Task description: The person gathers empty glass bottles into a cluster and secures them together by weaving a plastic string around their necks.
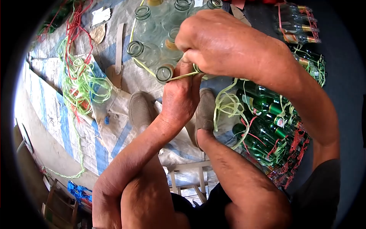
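Note:
A cluster of clear glass bottles stands upright between and beyond my feet. Around them runs a yellow-green plastic string, which crosses in front of the nearest bottle necks. My left hand is closed at the near side of the cluster, with the string passing over its fingers. Just above it, my right hand is clenched in a fist at the string, partly covering the bottles on that side. The string inside the right fist is hidden by the fingers.
Tangled green string and red string lie at left. Green bottles in tied bundles lie at right, with clear bottle bundles farther back. A striped sheet covers the floor. Loose pale string lies beside my right shoe.

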Available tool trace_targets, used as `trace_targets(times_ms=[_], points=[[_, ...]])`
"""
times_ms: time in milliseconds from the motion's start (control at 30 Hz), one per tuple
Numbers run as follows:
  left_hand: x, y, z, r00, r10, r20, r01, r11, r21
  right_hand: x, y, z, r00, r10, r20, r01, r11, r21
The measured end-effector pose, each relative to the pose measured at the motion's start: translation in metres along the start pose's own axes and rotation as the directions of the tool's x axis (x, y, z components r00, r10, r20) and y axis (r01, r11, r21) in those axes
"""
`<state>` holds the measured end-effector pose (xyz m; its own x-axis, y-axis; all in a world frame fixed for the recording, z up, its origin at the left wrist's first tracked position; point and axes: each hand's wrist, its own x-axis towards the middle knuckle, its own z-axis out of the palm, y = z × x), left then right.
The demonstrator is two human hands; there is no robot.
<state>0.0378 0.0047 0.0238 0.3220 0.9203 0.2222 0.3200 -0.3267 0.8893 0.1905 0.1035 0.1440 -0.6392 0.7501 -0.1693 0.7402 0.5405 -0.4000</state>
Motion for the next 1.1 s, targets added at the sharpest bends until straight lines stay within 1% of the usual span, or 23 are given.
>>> trace_targets(times_ms=[133, 200, 233, 300, 333, 433, 500, 533, 633, 667, 733, 767, 800, 833, 900, 933, 1033, 1100], points=[[0.0, 0.0, 0.003, 0.998, 0.018, -0.059, -0.019, 1.0, -0.02, -0.013, 0.002, 0.0, 0.997, 0.021, -0.076, -0.026, 0.998, -0.061], [0.0, -0.003, 0.003, 0.998, 0.053, -0.039, -0.052, 0.998, 0.025, -0.018, 0.001, 0.0, 0.994, 0.013, -0.108, -0.026, 0.993, -0.114], [0.0, -0.004, 0.002, 0.997, 0.072, -0.027, -0.07, 0.996, 0.047, -0.021, 0.003, 0.002, 0.989, 0.009, -0.151, -0.026, 0.994, -0.108], [-0.001, 0.001, -0.001, 1.0, -0.007, 0.002, 0.007, 1.0, 0.011, -0.026, 0.007, 0.014, 0.972, 0.0, -0.236, -0.023, 0.995, -0.095], [-0.001, 0.003, -0.002, 0.999, -0.046, 0.017, 0.046, 0.999, -0.007, -0.029, 0.006, 0.016, 0.965, 0.027, -0.261, -0.05, 0.995, -0.083], [0.001, 0.0, -0.001, 1.0, -0.016, 0.012, 0.016, 0.999, -0.048, -0.042, -0.003, 0.023, 0.934, 0.128, -0.332, -0.143, 0.99, -0.02], [0.001, -0.001, 0.001, 1.0, -0.007, -0.015, 0.006, 1.0, -0.025, -0.052, -0.007, 0.031, 0.902, 0.216, -0.375, -0.213, 0.976, 0.05], [0.0, -0.002, 0.002, 1.0, -0.001, -0.026, 0.001, 1.0, -0.013, -0.056, -0.007, 0.037, 0.887, 0.217, -0.407, -0.213, 0.975, 0.055], [0.001, -0.006, 0.002, 1.0, 0.011, 0.006, -0.011, 1.0, 0.002, -0.066, -0.018, 0.05, 0.778, 0.326, -0.537, -0.27, 0.945, 0.182], [0.0, -0.006, 0.003, 1.0, -0.008, 0.008, 0.008, 1.0, 0.004, -0.071, -0.022, 0.055, 0.753, 0.369, -0.544, -0.311, 0.929, 0.201], [-0.002, -0.004, 0.002, 0.999, -0.049, 0.017, 0.049, 0.999, 0.007, -0.078, -0.029, 0.067, 0.722, 0.49, -0.488, -0.334, 0.865, 0.374], [-0.002, -0.004, 0.002, 0.999, -0.03, 0.011, 0.03, 0.999, 0.023, -0.081, -0.032, 0.073, 0.706, 0.545, -0.452, -0.341, 0.821, 0.458], [-0.002, -0.004, 0.002, 1.0, -0.01, 0.004, 0.009, 0.999, 0.041, -0.084, -0.035, 0.079, 0.69, 0.555, -0.465, -0.306, 0.805, 0.508], [-0.002, -0.005, 0.001, 1.0, 0.012, -0.002, -0.012, 0.998, 0.058, -0.085, -0.039, 0.081, 0.674, 0.592, -0.441, -0.308, 0.769, 0.561], [-0.003, -0.004, 0.0, 1.0, -0.008, 0.014, 0.007, 0.997, 0.074, -0.087, -0.048, 0.085, 0.643, 0.662, -0.385, -0.31, 0.685, 0.66], [-0.003, -0.004, 0.0, 1.0, -0.018, 0.023, 0.016, 0.997, 0.082, -0.088, -0.048, 0.092, 0.642, 0.63, -0.438, -0.277, 0.723, 0.633], [-0.002, -0.006, 0.0, 0.998, 0.048, 0.031, -0.051, 0.989, 0.136, -0.088, -0.044, 0.107, 0.635, 0.564, -0.527, -0.205, 0.781, 0.589], [-0.002, -0.009, 0.002, 0.997, 0.072, 0.014, -0.073, 0.991, 0.114, -0.089, -0.048, 0.107, 0.638, 0.579, -0.508, -0.187, 0.756, 0.627]])
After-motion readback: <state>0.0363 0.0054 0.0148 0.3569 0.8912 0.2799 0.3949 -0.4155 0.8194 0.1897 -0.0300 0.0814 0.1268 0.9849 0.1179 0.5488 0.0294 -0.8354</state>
